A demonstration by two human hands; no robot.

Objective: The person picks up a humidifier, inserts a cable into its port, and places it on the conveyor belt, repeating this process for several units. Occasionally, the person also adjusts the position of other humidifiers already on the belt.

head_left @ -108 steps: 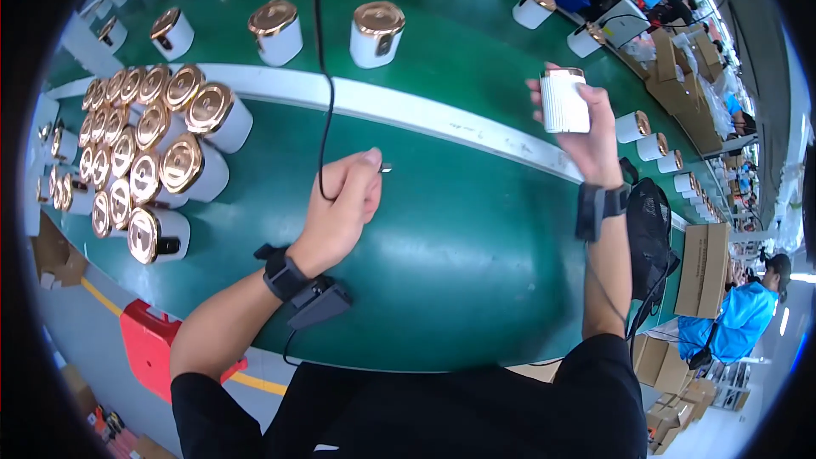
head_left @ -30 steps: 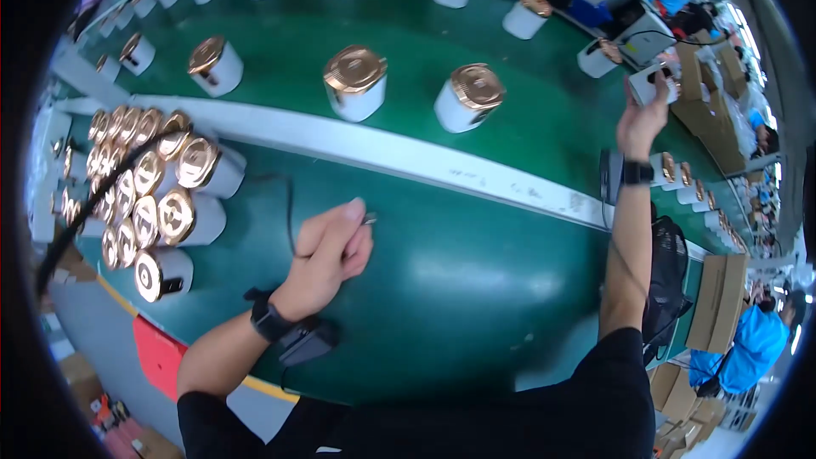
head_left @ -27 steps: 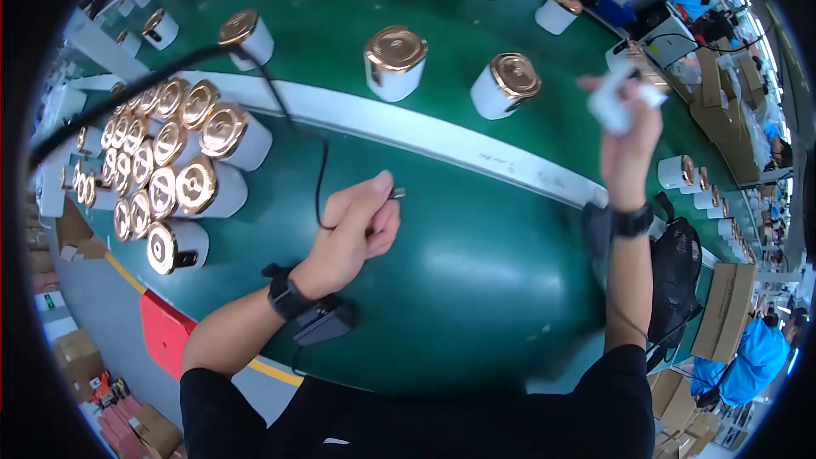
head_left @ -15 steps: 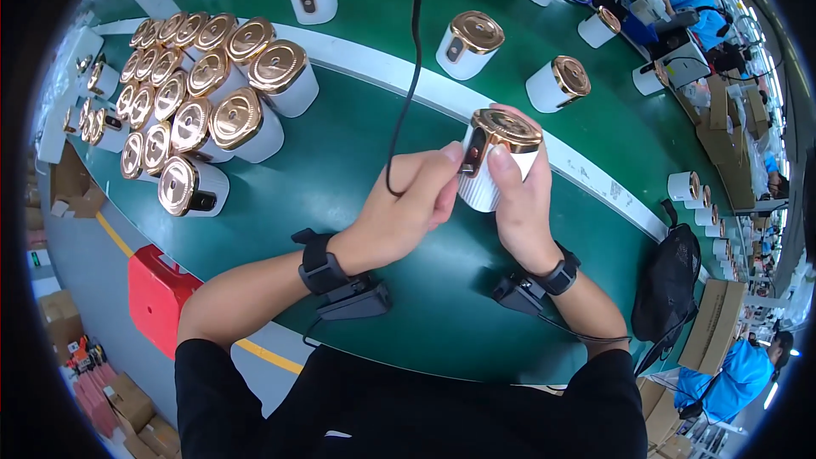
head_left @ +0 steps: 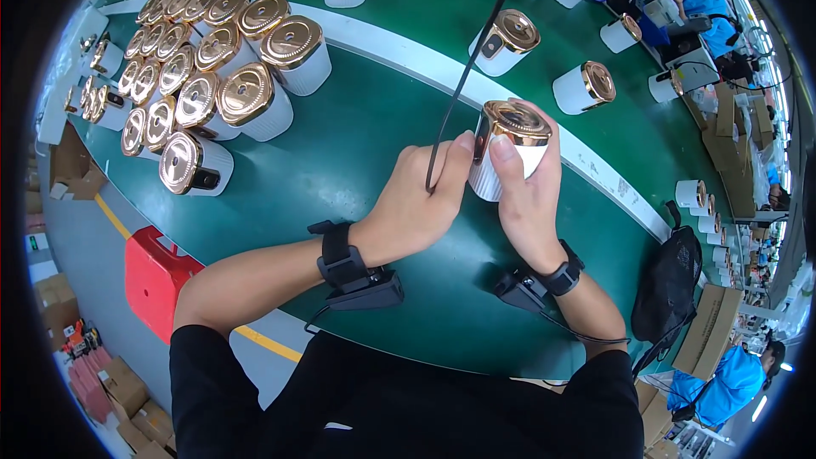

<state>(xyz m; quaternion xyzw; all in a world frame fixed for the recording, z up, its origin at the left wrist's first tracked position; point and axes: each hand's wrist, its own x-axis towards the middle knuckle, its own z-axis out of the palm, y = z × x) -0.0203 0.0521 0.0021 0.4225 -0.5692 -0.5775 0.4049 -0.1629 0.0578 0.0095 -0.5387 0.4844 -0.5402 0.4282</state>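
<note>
A white ribbed canister with a shiny gold top (head_left: 523,121) is tilted in my right hand (head_left: 531,195), thumb on its near side and fingers wrapped behind it. My left hand (head_left: 421,195) is closed at the canister's dark front panel, its thumb and finger pinched against that side. A thin black cable (head_left: 466,76) hangs from above and runs into the left hand's grip; its end is hidden by the fingers. Both hands are over the green table (head_left: 340,166).
Many similar canisters (head_left: 200,102) stand packed at the left. Beyond a white rail (head_left: 399,57), more canisters (head_left: 584,87) stand on a green surface. A black mesh bag (head_left: 667,285) lies at the right edge. A red stool (head_left: 153,285) is at lower left. Co-workers in blue (head_left: 718,382) are at right.
Both hands and the canister have shifted slightly right in view, and the left hand has turned over a little. The cable has swung right. Canisters beyond the rail have moved in view.
</note>
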